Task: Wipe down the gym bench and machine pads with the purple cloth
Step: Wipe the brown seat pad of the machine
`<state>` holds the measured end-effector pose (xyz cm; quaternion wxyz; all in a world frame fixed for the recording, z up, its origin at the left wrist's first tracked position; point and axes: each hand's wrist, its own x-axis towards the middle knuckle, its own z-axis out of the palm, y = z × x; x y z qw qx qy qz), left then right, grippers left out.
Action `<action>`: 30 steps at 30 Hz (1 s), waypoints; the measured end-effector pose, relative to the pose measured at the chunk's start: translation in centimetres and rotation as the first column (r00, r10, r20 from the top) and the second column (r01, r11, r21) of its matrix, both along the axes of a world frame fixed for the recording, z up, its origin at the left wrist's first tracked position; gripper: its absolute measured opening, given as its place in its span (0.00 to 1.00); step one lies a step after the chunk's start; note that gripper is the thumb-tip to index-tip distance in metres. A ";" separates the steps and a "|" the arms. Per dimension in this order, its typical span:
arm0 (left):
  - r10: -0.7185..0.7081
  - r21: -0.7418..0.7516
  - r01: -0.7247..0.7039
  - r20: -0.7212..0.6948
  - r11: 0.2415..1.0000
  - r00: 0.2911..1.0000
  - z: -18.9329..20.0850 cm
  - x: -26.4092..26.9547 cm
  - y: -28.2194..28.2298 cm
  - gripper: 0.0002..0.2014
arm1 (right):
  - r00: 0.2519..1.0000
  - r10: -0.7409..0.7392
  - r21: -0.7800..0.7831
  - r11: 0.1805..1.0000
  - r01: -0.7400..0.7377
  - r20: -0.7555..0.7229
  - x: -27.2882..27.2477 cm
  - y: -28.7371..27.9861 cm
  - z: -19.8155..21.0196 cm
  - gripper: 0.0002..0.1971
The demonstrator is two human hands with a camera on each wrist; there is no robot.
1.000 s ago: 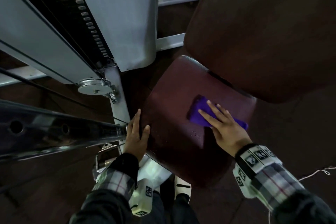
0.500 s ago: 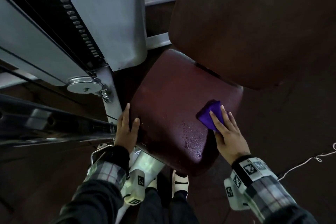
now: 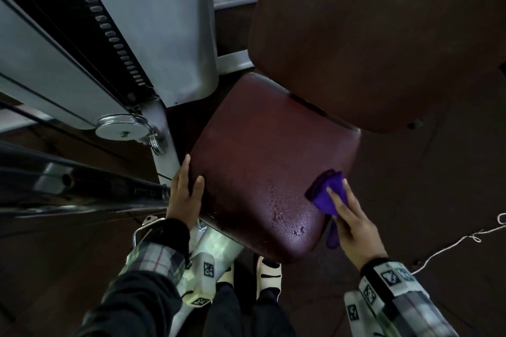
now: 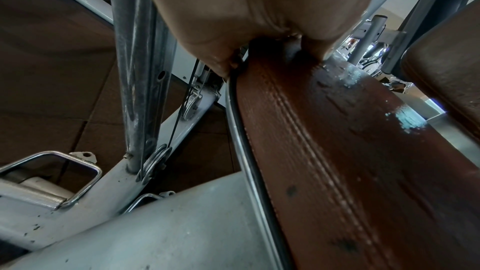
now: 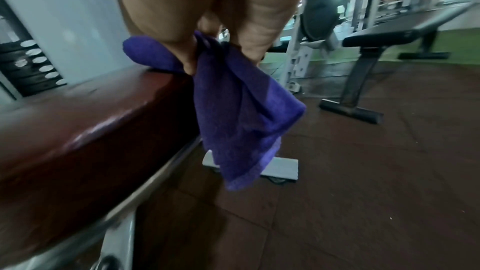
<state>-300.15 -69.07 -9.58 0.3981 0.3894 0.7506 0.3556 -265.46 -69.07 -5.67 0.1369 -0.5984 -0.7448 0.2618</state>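
Note:
The maroon seat pad (image 3: 260, 159) lies in the middle of the head view, with the larger brown back pad (image 3: 369, 35) above it. Wet droplets (image 3: 284, 210) speckle the seat's front. My right hand (image 3: 353, 224) presses the purple cloth (image 3: 325, 194) on the seat's right edge. In the right wrist view the cloth (image 5: 239, 110) passes between thumb and fingers and hangs off the seat pad (image 5: 91, 130). My left hand (image 3: 186, 194) rests on the seat's left edge, fingers straight, thumb on top. The left wrist view shows the seat's stitched side (image 4: 337, 151).
A grey weight-stack guard (image 3: 153, 22), a pulley (image 3: 120, 128) and a chrome bar (image 3: 68, 189) crowd the left. A white cord (image 3: 451, 246) lies on the dark rubber floor at the right. A black bench (image 5: 389, 34) stands farther off.
My right hand slid the cloth from the seat's middle to its right edge, where part of it now hangs over. My left hand stayed on the left edge.

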 end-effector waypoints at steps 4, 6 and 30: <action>0.007 -0.020 -0.006 0.023 1.000 1.000 -0.1 -0.1 0.0 0.29 | 0.994 -0.103 0.088 0.991 0.099 0.044 -1.9 2.9 -0.1 0.39; 0.013 -0.029 -0.012 0.035 1.000 0.999 -0.1 0.0 0.0 0.29 | 0.994 -0.049 0.121 0.992 0.038 0.094 -2.9 3.1 0.0 0.36; 0.014 -0.016 -0.013 0.051 1.000 0.999 0.3 0.1 -0.1 0.29 | 0.886 0.120 0.071 0.983 -0.169 0.448 -8.9 5.3 1.8 0.34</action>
